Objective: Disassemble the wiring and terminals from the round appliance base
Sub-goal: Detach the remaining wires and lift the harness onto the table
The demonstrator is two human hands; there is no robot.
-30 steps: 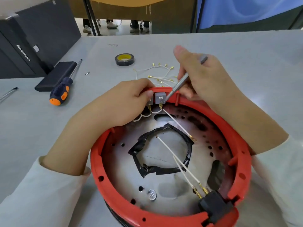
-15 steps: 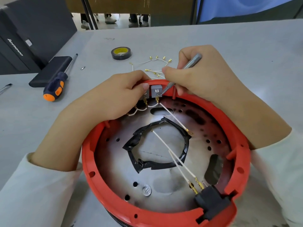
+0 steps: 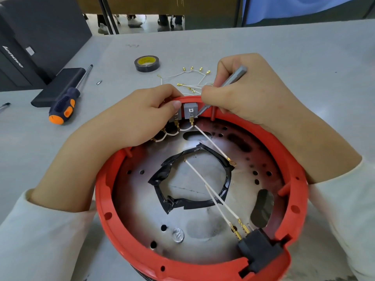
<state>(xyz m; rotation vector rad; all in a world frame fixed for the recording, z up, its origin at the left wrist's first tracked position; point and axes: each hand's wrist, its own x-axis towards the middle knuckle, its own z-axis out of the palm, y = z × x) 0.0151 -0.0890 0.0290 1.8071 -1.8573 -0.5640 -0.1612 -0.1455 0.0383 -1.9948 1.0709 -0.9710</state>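
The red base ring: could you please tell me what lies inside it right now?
Inside the red base ring lie a perforated metal plate, a black tape loop, white wires, a black connector and grey terminal blocks. The left hand covers more terminals.

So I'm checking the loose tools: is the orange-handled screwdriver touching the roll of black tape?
Apart. The head view shows bare table between the screwdriver at the left and the tape roll farther back.
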